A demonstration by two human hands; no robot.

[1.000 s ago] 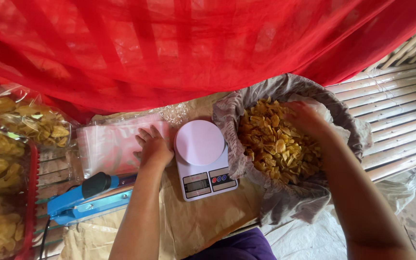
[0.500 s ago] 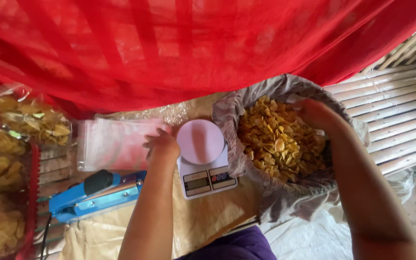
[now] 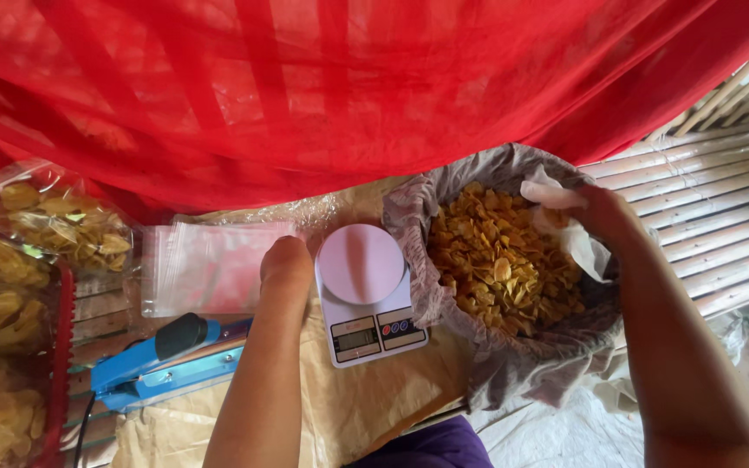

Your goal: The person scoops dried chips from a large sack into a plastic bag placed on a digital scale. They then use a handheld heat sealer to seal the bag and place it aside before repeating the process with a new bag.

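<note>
My left hand point(image 3: 286, 263) hovers between a stack of clear plastic bags point(image 3: 205, 267) and a small white kitchen scale point(image 3: 364, 293) with a round pink plate. Its fingers curl downward out of sight, so I cannot tell whether it holds anything. My right hand point(image 3: 598, 212) is at the far right rim of a grey sack point(image 3: 513, 364) full of yellow chips point(image 3: 500, 260). Its fingers are closed on a fold of white plastic liner point(image 3: 565, 227) inside the sack.
A blue heat sealer point(image 3: 162, 360) lies at the front left on brown paper point(image 3: 374, 407). Filled bags of chips point(image 3: 19, 286) are piled at the left beside a red basket edge point(image 3: 62, 347). Red netting point(image 3: 348, 95) hangs across the top. Bamboo slats point(image 3: 704, 208) lie at the right.
My left hand has lifted off the clear bags and shifted right toward the scale, fingers curling under. My right hand has moved to the sack's right rim and gripped the white liner.
</note>
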